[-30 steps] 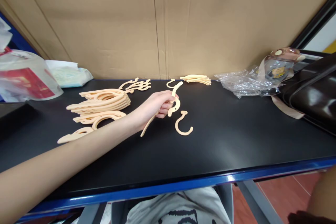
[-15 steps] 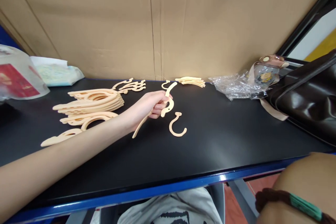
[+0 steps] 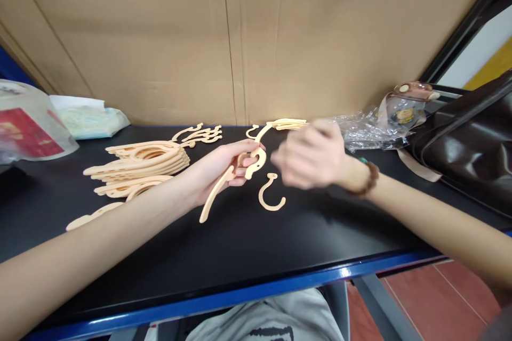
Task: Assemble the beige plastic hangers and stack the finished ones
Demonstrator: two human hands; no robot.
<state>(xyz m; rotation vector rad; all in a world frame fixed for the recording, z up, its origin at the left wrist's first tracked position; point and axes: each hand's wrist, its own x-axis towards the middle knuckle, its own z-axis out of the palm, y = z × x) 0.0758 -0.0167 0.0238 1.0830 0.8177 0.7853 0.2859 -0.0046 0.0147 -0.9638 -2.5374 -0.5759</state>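
Note:
My left hand (image 3: 228,162) grips a beige plastic clothes hanger (image 3: 216,196) without a hook, one arm slanting down toward me and the other pointing up and away. To the right of it my right hand (image 3: 310,157) hangs over the table, apart from the hanger, its fingers curled but smeared by motion. Between the hands and nearer to me, a loose beige hanger hook (image 3: 272,206) lies on the table. Behind my left hand is another hook (image 3: 251,131). A stack of curved hanger parts (image 3: 148,157) sits left of my left hand.
Several hooks (image 3: 202,133) lie in a pile at the back left. Slim beige parts (image 3: 286,123) lie at the back. On the right are crumpled clear plastic (image 3: 360,128) and a dark bag (image 3: 468,144). A packet (image 3: 92,117) and a plastic roll (image 3: 34,122) stand left. Cardboard (image 3: 160,42) walls the back.
My right hand has come in from the lower right and now hovers beside the hanger. My left hand still holds the hanger in about the same place, fingers slightly shifted.

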